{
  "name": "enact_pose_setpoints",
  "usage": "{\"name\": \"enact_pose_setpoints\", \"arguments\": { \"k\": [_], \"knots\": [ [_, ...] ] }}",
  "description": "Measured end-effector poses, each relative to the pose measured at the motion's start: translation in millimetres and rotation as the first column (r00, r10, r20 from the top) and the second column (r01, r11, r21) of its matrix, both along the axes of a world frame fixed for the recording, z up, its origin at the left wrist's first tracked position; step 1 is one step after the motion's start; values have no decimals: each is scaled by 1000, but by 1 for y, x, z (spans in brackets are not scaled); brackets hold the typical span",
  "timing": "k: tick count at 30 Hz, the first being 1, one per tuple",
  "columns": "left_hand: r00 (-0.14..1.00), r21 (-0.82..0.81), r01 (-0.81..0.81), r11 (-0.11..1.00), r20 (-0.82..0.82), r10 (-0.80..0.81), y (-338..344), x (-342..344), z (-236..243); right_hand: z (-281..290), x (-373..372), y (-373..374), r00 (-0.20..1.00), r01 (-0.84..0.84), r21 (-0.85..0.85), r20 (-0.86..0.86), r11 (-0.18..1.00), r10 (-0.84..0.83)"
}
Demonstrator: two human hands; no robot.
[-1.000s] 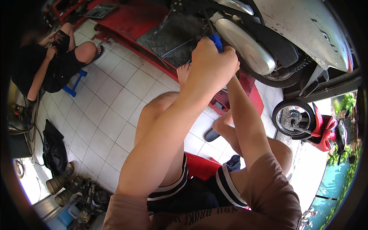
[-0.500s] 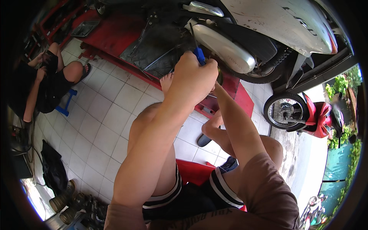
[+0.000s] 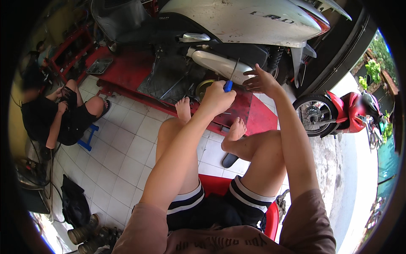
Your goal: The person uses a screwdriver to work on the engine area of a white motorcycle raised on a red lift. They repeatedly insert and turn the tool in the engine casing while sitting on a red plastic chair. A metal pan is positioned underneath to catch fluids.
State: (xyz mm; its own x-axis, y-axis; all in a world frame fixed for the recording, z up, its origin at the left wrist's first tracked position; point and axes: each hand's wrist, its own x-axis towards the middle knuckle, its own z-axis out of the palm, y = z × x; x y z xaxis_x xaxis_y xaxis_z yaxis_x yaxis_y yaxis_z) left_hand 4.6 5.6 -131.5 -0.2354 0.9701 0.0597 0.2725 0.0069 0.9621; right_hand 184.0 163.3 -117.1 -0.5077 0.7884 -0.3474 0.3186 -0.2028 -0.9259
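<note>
Closed around the blue handle of a screwdriver [image 3: 229, 86], my left hand [image 3: 218, 98] holds it over the red lift platform, its thin shaft pointing up and away. My right hand [image 3: 263, 82] is apart from it on the right, fingers spread with nothing in them. Beyond both hands is the scooter [image 3: 237, 23], with its pale engine side cover [image 3: 222, 63] behind the screwdriver shaft. A round yellowish metal part [image 3: 204, 88] sits on the platform just left of my left hand, partly hidden by it.
My bare feet rest at the edge of the red lift platform [image 3: 262, 111]. A metal tray [image 3: 100, 66] lies at its far left. Another person [image 3: 63, 110] sits at left on a blue stool [image 3: 88, 139]. A red motorbike [image 3: 347, 112] stands at right.
My hands were close together over the platform; now my right hand has moved off to the right and opened. The left keeps the screwdriver. The whole view has shifted.
</note>
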Motion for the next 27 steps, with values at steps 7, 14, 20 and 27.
{"name": "enact_pose_setpoints", "arguments": {
  "k": [7,14,20,27],
  "knots": [
    [975,176,66,982,-221,-26,9,58,-3,-31,16,-8,990,119,23,77,993,-120],
    [901,52,151,987,-418,-116,19,96,-25,-44,35,2,960,165,122,208,979,-188],
    [861,-36,303,952,-417,-290,15,128,-40,-64,66,19,933,108,155,325,982,-154],
    [853,-315,220,923,-396,-339,28,131,-115,-60,62,13,827,-55,-120,550,991,113]
  ]
}}
